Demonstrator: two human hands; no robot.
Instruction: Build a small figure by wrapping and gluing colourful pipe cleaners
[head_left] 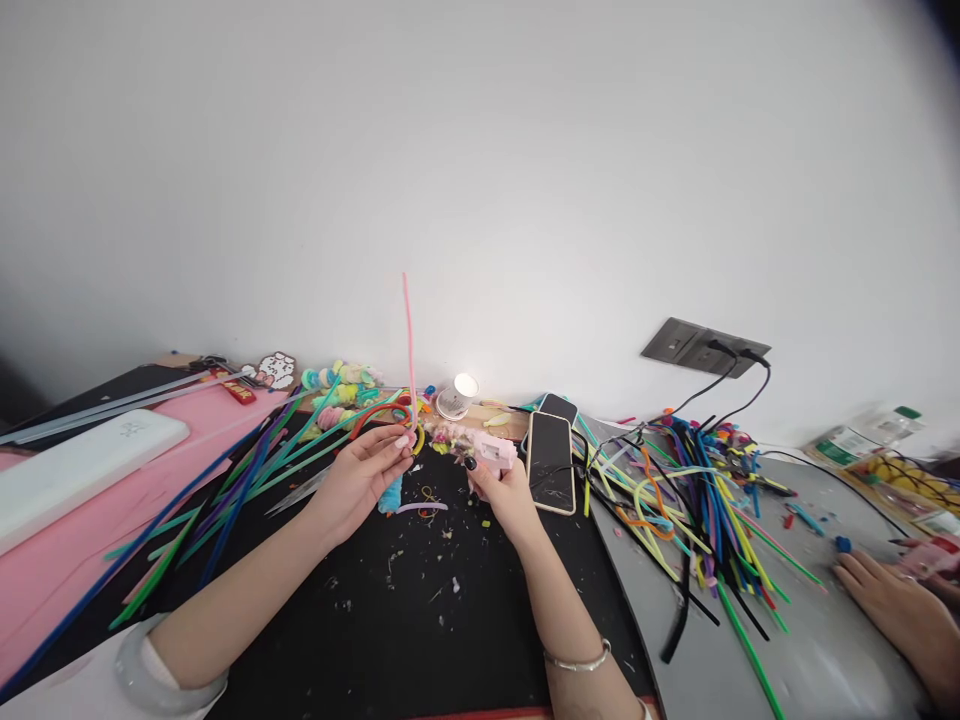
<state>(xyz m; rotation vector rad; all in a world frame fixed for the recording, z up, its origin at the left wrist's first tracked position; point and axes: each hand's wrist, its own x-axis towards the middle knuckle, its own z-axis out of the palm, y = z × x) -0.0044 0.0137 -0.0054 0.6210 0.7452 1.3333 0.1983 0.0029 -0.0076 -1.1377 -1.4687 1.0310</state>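
My left hand pinches a pink pipe cleaner, whose long end stands straight up while its lower end is bunched at my fingertips. A pink glue gun is in the grip of my right hand, its front end pointing left toward the pipe cleaner. Just under the left fingers a fuzzy blue piece lies on the black mat, beside a short lilac pipe cleaner. Pointed metal blades show partly behind my left wrist.
Pipe cleaners are heaped right; more lie left, near a white case. A paper cup and phone stand behind my hands. Cords hang from a wall socket. Another person's hand rests far right.
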